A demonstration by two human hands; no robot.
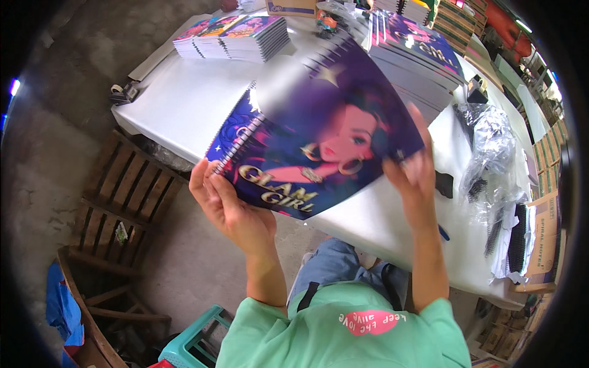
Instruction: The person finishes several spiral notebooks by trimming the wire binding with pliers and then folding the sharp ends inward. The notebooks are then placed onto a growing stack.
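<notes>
A spiral notebook (294, 147) with a glossy purple and blue cover, a drawn figure and gold lettering is held up above the table's near edge. My left hand (230, 208) grips its lower left corner by the wire coil, thumb in front. My right hand (414, 175) closes on the lower right edge. The cover looks bowed, and its upper part is smeared by motion and glare. To the left of the coil shows another strip of printed cover, apparently the notebook's other side. Behind it, a tall stack of similar notebooks (423, 46) stands on the white-covered table (165, 86).
More notebooks (239, 37) are piled at the far left. A black tape dispenser (124, 93) sits on the left corner. Clear plastic (491, 138), black binding coils (518, 239) and a cardboard box (543, 236) crowd the right. Wooden slats (129, 184) and a teal stool (193, 337) stand left.
</notes>
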